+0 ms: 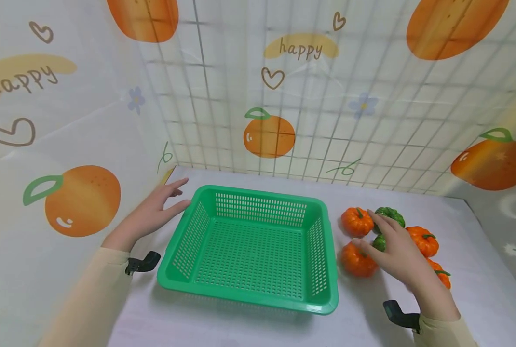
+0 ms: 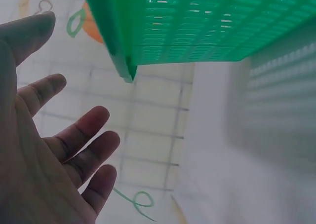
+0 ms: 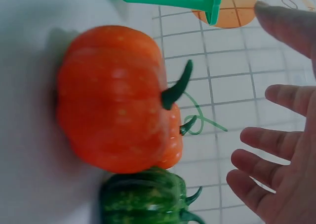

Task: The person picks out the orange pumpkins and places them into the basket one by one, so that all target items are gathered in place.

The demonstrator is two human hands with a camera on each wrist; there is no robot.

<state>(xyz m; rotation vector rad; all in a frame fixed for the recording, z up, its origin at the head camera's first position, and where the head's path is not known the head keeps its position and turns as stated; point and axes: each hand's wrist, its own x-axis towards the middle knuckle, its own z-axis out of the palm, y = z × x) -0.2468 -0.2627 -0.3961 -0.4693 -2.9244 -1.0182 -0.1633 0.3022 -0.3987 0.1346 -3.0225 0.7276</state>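
Hovering above four orange pumpkins (image 1: pixel 357 264) and two green pumpkins (image 1: pixel 390 216), the right hand (image 1: pixel 399 253) holds nothing; I see its fingers spread wide and, from the right wrist, a gap between them and the nearest fruit. The pumpkins, some partly hidden by that hand, lie between the green basket (image 1: pixel 249 295) and the right edge of the white desk (image 1: pixel 223 330), towards its back right corner. The left hand (image 1: pixel 154 212), likewise holding nothing, fingers wide apart, hangs just beside the basket's left rim; the left wrist view shows me them apart. A printed backdrop (image 1: pixel 223 120) rises along the desk's back edge.
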